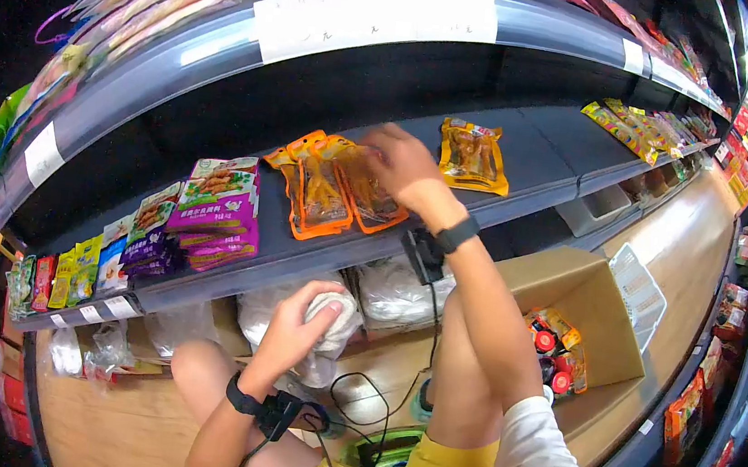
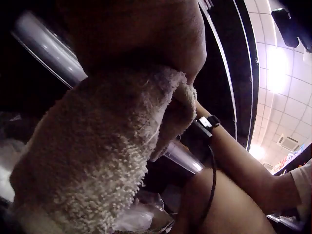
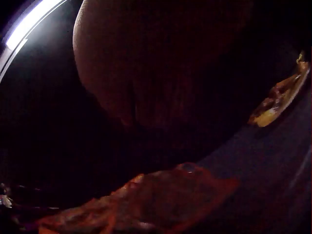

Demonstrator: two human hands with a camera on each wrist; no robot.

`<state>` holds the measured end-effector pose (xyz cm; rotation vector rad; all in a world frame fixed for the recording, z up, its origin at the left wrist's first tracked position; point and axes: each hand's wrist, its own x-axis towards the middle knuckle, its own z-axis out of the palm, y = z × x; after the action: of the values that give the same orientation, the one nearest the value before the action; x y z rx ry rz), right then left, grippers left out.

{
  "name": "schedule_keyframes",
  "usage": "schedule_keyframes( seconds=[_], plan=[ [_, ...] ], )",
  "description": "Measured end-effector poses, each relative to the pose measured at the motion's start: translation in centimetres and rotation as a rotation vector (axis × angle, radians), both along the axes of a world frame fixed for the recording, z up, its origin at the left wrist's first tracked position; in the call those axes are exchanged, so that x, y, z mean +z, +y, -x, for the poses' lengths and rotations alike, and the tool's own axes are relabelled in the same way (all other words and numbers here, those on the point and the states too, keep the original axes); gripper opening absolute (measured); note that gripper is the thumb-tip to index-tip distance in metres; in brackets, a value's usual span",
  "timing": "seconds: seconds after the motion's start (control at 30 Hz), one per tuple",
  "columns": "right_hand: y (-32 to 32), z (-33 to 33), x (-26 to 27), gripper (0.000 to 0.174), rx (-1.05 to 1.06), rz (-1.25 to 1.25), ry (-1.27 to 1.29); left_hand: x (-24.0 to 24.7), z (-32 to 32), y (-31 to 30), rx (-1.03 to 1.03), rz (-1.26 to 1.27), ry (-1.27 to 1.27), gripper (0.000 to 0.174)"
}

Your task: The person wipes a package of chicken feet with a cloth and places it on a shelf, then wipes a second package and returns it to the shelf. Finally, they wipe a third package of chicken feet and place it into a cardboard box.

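In the head view my left hand [image 1: 294, 324] grips a bunched white terry cloth [image 1: 336, 321] in front of the shelf edge. That cloth [image 2: 92, 156] fills much of the left wrist view, its looped pile showing. My right hand [image 1: 406, 171] is over the shelf, its fingers bent loosely at the upper end of an orange-edged snack packet [image 1: 373, 197]. A second orange packet [image 1: 319, 193] lies right beside it on the left. In the dark right wrist view, the right hand [image 3: 146, 73] shows above an orange packet [image 3: 161, 200], a dark gap between them.
A yellow packet [image 1: 473, 157] lies farther right on the shelf [image 1: 534, 145]. Purple packets [image 1: 215, 226] are stacked to the left. An open cardboard box [image 1: 605, 335] with red-capped items stands by my right knee. Black cables [image 1: 375, 398] hang between my arms. A price-strip edge [image 1: 378, 20] juts overhead.
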<state>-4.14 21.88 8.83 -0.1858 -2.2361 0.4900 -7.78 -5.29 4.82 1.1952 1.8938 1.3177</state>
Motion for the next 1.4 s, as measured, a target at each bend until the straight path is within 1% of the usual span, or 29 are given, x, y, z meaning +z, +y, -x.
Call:
schedule_keyframes(
  seconds=[0.1, 0.13, 0.17, 0.2, 0.23, 0.27, 0.3, 0.37, 0.43, 0.47, 0.5, 0.53, 0.57, 0.6, 0.63, 0.7, 0.77, 0.8, 0.9, 0.93, 1.03, 1.13, 1.17, 1.2, 1.27, 1.3, 1.33, 1.37, 1.4],
  plan=[
    [1.5, -4.0, -0.2, 0.016, -0.090, -0.081, 0.153, -0.3, 0.0, 0.1, -0.033, -0.069, 0.050, 0.026],
    [2.0, -6.1, 0.6, 0.016, -0.226, 0.068, 0.111, -0.3, -0.1, 0.2, -0.042, -0.065, 0.050, 0.026],
    [2.4, -8.6, 1.9, 0.016, -0.161, 0.406, 0.325, 0.0, -0.3, 0.2, -0.054, -0.064, 0.050, 0.026],
    [2.4, -12.5, 4.1, 0.019, -0.213, 0.436, 0.421, 0.2, -0.4, 0.2, -0.061, -0.067, 0.051, 0.026],
    [2.2, -16.2, 5.5, 0.029, -0.062, 0.620, 0.609, 0.2, -0.5, 0.2, -0.071, -0.057, 0.045, 0.026],
    [2.6, -20.2, 5.6, 0.033, -0.114, 0.672, 0.730, 0.1, -0.6, 0.2, -0.079, -0.045, 0.037, 0.026],
    [3.4, -24.7, 4.6, 0.034, -0.249, 0.731, 0.798, 0.0, -0.8, 0.1, -0.090, -0.029, 0.029, 0.026],
    [5.4, -33.3, -0.9, 0.032, -0.476, 0.851, 0.753, -0.1, -1.0, 0.1, -0.120, -0.023, 0.040, 0.026],
    [13.0, -44.4, -14.8, 0.031, -1.023, 0.625, -0.163, -0.3, -1.4, 0.1, -0.148, -0.001, 0.081, 0.026],
    [9.7, -44.6, -17.7, 0.029, -0.858, 0.675, -0.325, -0.5, -1.6, 0.0, -0.158, 0.013, 0.082, 0.027],
    [6.9, -44.2, -19.6, 0.035, -0.889, 0.927, -0.498, -0.1, -2.0, 0.1, -0.168, 0.072, 0.117, 0.026],
    [3.5, -42.8, -19.9, 0.043, -1.015, 0.928, -0.791, -0.8, -2.4, 0.4, -0.168, 0.030, 0.124, 0.025],
    [4.0, -46.1, -28.1, 0.049, -0.907, 0.752, -0.926, -1.5, -2.6, 0.7, -0.172, 0.044, 0.118, 0.024],
    [2.3, -46.4, -30.6, 0.047, -0.938, 0.832, -1.141, -1.1, -3.3, 1.1, -0.190, 0.096, 0.072, 0.023],
    [1.4, -47.9, -36.2, 0.044, -0.920, 0.650, -1.141, -1.1, -3.7, 1.5, -0.209, 0.122, 0.088, 0.021],
    [-0.1, -46.0, -39.3, 0.035, -1.069, 0.589, -1.242, -2.2, -4.0, 1.7, -0.245, 0.085, 0.177, 0.021],
    [-0.3, -44.9, -40.4, 0.030, -1.190, 0.586, -1.300, -0.7, -5.2, 2.1, -0.234, 0.203, 0.138, 0.021],
    [0.1, -44.3, -37.8, 0.033, -1.129, 0.818, -1.220, -1.1, -5.3, 2.2, -0.247, 0.187, 0.144, 0.021],
    [-0.6, -45.2, -34.9, 0.032, -1.221, 0.862, -1.003, -2.0, -5.7, 2.4, -0.259, 0.140, 0.151, 0.021],
    [-0.2, -45.4, -34.5, 0.028, -1.239, 0.738, -1.050, -1.2, -6.0, 2.5, -0.265, 0.203, 0.117, 0.022],
    [2.8, -45.8, -34.6, 0.033, -1.498, 0.242, -0.788, -2.1, -5.6, 2.6, -0.284, 0.241, 0.098, 0.023],
    [5.7, -46.5, -34.2, 0.032, -1.448, 0.377, -0.639, -3.6, -5.1, 2.3, -0.331, 0.311, 0.182, 0.026],
    [11.0, -50.8, -48.2, 0.038, -1.336, 0.795, -0.789, -4.0, -4.4, 2.3, -0.310, 0.318, 0.232, 0.026],
    [8.8, -49.5, -44.7, 0.040, -1.378, 0.748, -0.963, -4.4, -4.0, 2.3, -0.350, 0.316, 0.240, 0.027],
    [6.5, -45.1, -35.5, 0.040, -1.356, 0.519, -1.009, -5.0, -3.3, 2.6, -0.353, 0.255, 0.261, 0.029],
    [7.5, -46.8, -38.8, 0.037, -1.333, 0.288, -0.948, -5.2, -3.0, 2.9, -0.351, 0.215, 0.266, 0.030],
    [7.6, -47.1, -39.2, 0.029, -1.442, 0.094, -1.117, -5.3, -2.6, 2.9, -0.302, 0.278, 0.272, 0.031],
    [7.8, -47.3, -38.4, 0.021, -1.445, 0.213, -1.170, -5.0, -2.6, 2.9, -0.284, 0.358, 0.261, 0.031],
    [8.1, -47.1, -37.1, 0.020, -1.445, 0.252, -1.108, -3.5, -2.8, 3.2, -0.250, 0.378, 0.203, 0.031]
  ],
)
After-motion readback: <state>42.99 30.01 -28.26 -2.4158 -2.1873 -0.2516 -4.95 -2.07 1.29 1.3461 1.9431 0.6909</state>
